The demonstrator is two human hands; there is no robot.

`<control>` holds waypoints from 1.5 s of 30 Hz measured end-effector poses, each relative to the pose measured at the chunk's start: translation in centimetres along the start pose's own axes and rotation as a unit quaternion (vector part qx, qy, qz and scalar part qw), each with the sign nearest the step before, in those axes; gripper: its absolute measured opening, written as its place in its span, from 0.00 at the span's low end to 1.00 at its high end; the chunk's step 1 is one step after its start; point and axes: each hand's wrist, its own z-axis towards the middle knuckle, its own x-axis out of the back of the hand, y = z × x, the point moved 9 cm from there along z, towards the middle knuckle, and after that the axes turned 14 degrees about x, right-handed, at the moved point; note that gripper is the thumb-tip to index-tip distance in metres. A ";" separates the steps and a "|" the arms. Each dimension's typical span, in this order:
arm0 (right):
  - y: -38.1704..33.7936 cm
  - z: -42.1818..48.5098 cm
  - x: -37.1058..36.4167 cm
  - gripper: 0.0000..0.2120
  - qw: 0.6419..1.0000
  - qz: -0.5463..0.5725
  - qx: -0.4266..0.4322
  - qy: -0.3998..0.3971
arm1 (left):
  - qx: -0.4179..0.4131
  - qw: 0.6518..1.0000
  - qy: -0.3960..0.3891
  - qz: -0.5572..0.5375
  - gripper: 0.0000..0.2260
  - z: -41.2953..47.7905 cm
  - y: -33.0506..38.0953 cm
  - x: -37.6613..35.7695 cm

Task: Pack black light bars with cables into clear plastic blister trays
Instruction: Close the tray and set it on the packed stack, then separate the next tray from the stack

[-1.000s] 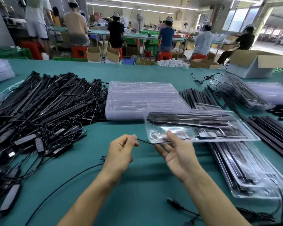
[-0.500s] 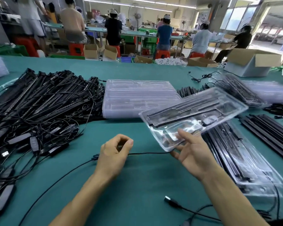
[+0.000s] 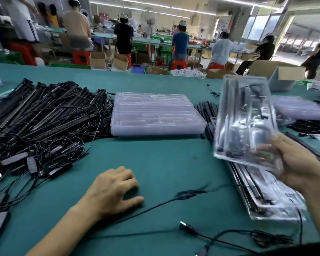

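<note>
The loaded blister tray (image 3: 244, 122) is at the right of the frame, lifted clear of the table (image 3: 164, 163) and tilted steeply, with its long axis running towards the top of the frame. Dark light bars (image 3: 229, 115) and a cable coil show through its clear plastic, though motion blur hides the detail. Our right hand (image 3: 296, 163) grips the tray at its lower right corner, fingers curled round the edge. Directly below the tray, at lower right, a stack of packed trays (image 3: 266, 196) lies on the table. Our left hand (image 3: 113, 189) rests palm down at lower centre, fingers loosely bent, thumb extended and holding nothing that we can see. A thin black cable (image 3: 174, 199) runs from beside that wrist towards the packed trays; we cannot tell whether it touches the hand. A second lead ending in a USB plug (image 3: 185, 226) lies near the bottom edge. At centre stands a stack of empty clear trays (image 3: 155, 115), with loose black bars (image 3: 207, 115) between it and the raised tray. A large pile of light bars with tangled cables (image 3: 44, 108) fills the left of the frame, and inline controllers (image 3: 31, 163) lie along its near side. An open cardboard box (image 3: 281, 74) sits at upper right.
</note>
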 end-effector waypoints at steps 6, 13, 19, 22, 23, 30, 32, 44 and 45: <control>0.2 1.4 11.4 0.27 0.984 -0.125 -0.023 0.121 | 0.048 0.997 0.012 -0.057 0.16 0.4 -0.5 0.8; 2.5 1.4 9.9 0.18 0.927 -0.344 -0.142 0.036 | 0.117 0.987 -0.021 -0.105 0.16 -0.2 -1.5 0.2; 3.1 2.2 7.7 0.16 0.869 -0.489 -0.061 -0.027 | 0.040 0.986 -0.125 -0.101 0.20 -1.1 3.4 -2.1; 2.6 2.9 7.9 0.20 0.803 -0.595 -0.034 0.004 | 0.005 0.986 -0.116 -0.116 0.15 -1.1 5.8 -2.5; 2.4 2.9 7.7 0.22 0.778 -0.628 -0.036 0.011 | -0.007 0.986 -0.111 -0.122 0.14 -0.9 6.6 -2.6; 0.4 3.2 -4.2 0.19 0.731 -0.667 0.145 0.006 | -0.081 0.966 -0.154 -0.193 0.14 1.3 14.2 -5.6; 1.5 4.0 -9.4 0.17 0.753 -0.630 0.187 -0.051 | -0.057 0.955 -0.168 -0.238 0.17 2.7 14.2 -6.5; 9.2 9.2 -31.9 0.15 0.770 -0.494 0.270 -0.299 | 0.411 0.736 0.103 -0.527 0.06 7.7 -7.3 -6.6; 9.4 9.8 -32.6 0.14 0.777 -0.484 0.269 -0.301 | 0.418 0.722 0.139 -0.533 0.07 7.4 -8.3 -6.1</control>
